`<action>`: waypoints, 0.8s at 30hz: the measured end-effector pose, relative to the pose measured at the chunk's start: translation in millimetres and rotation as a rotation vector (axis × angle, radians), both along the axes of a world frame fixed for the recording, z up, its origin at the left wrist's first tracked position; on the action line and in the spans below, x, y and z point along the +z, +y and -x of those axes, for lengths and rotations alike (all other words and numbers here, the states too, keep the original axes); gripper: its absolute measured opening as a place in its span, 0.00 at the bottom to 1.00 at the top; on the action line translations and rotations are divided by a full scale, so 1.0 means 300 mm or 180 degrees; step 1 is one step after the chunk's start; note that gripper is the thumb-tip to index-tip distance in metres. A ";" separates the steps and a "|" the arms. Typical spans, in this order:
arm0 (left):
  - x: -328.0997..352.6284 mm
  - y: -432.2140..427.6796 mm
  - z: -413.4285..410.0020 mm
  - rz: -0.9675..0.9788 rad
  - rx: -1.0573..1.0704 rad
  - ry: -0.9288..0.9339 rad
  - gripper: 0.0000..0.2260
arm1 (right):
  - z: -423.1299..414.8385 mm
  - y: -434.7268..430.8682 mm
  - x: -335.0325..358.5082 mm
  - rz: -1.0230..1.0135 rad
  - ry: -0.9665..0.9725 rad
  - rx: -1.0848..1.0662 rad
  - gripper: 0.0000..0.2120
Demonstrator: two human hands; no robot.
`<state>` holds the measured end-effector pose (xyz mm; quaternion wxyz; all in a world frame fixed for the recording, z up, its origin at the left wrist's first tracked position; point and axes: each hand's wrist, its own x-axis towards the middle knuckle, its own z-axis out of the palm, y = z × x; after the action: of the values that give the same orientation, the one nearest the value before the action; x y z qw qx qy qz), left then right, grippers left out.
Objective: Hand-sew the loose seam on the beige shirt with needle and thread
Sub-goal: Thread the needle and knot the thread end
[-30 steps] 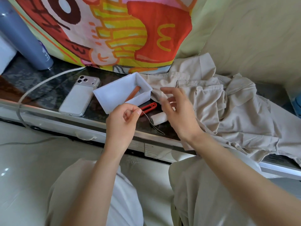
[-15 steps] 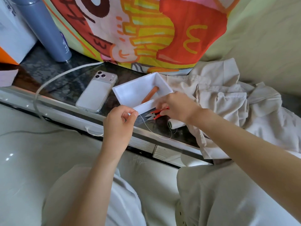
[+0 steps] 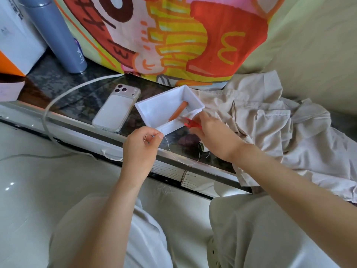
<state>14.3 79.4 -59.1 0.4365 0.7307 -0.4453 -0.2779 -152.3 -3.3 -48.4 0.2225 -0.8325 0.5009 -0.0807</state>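
1. Early days, I'd say: the thread (image 3: 181,161) is drawn out, the cut is pending, and the seam is unstitched.
2. The left hand (image 3: 142,146) has thumb and forefinger pinched tight on the thread and what looks like the needle (image 3: 145,139). The right hand (image 3: 214,136) has its fingers curled round the red snips (image 3: 190,123).
3. The beige shirt (image 3: 270,122) lies crumpled at three o'clock of that hand, and the white box (image 3: 164,105) is at eleven.

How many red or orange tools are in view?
2: red snips in the right hand, and an orange tool lying inside the white box. Others may hide under the shirt.
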 end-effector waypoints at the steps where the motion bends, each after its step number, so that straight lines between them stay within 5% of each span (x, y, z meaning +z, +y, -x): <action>1: 0.001 0.002 0.000 0.0004 0.0005 0.0010 0.09 | -0.002 0.042 0.016 -0.0414 -0.0671 -0.0317 0.10; 4: 0.000 0.004 0.001 0.0048 0.0009 0.0067 0.10 | -0.020 0.182 0.039 -0.2505 -0.2479 -0.1244 0.11; 8: -0.003 0.009 0.002 0.0154 -0.0021 0.0140 0.11 | -0.031 0.298 0.005 -0.4191 -0.3353 -0.1772 0.12; 24: 0.009 0.051 -0.011 0.0250 -0.0147 0.0333 0.10 | -0.118 0.306 -0.012 -0.4669 -0.3993 -0.1907 0.17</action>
<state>17.7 94.7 -56.4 0.4811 0.6870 -0.4491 -0.3080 -117.0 88.4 -52.1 0.8732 -0.1374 0.4079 -0.2285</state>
